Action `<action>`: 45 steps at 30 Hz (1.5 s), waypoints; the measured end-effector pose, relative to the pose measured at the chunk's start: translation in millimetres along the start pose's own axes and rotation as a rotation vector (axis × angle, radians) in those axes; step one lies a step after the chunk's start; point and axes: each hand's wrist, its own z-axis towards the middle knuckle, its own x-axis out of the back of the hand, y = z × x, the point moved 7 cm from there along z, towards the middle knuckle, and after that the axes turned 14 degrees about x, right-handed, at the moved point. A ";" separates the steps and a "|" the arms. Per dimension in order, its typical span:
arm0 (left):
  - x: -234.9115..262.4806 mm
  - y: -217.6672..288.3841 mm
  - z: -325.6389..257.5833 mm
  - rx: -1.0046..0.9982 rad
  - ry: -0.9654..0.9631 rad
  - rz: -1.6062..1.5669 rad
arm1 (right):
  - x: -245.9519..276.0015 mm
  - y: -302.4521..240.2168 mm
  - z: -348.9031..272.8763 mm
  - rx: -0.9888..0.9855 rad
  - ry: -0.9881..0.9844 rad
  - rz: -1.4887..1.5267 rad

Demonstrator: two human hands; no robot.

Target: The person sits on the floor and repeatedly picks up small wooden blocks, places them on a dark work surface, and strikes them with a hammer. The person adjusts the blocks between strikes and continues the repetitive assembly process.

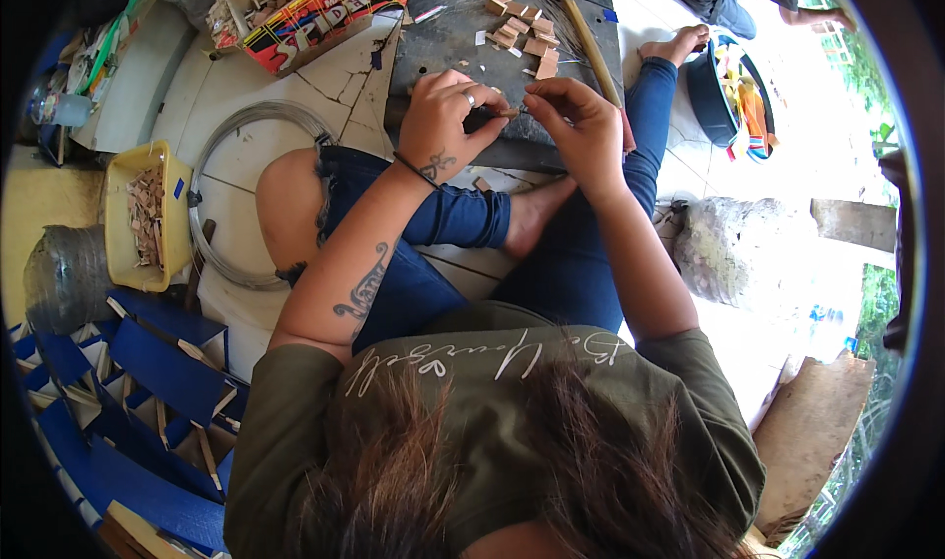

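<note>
Bare dark board (443, 37) lies open just beyond the left hand (443, 126). Beyond the right hand (581, 126), wooden pieces (522, 28) and a hammer (586, 32) crowd the far side. A wire coil (231, 190) blocks the floor at left.

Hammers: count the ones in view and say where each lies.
1. The hammer lies on the dark work board, just beyond the right hand, head away from the person. Others may be hidden under clutter.
</note>
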 end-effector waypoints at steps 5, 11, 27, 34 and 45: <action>-1.5 -1.6 -1.0 -0.003 -0.005 -0.020 | -0.8 -12.1 1.3 0.086 -0.012 -0.152; -1.8 -1.9 -1.1 -0.001 0.003 -0.017 | -4.0 -17.5 2.2 0.150 -0.061 -0.236; -0.2 1.3 0.4 -0.020 0.009 -0.005 | -8.0 -27.8 6.5 0.281 -0.142 -0.282; -3.8 9.6 5.8 0.012 0.029 -0.141 | -8.5 -22.8 13.5 0.217 -0.219 -0.255; -12.0 6.5 2.2 0.086 -0.015 -0.259 | 67.0 53.9 11.1 -0.033 -0.244 -1.084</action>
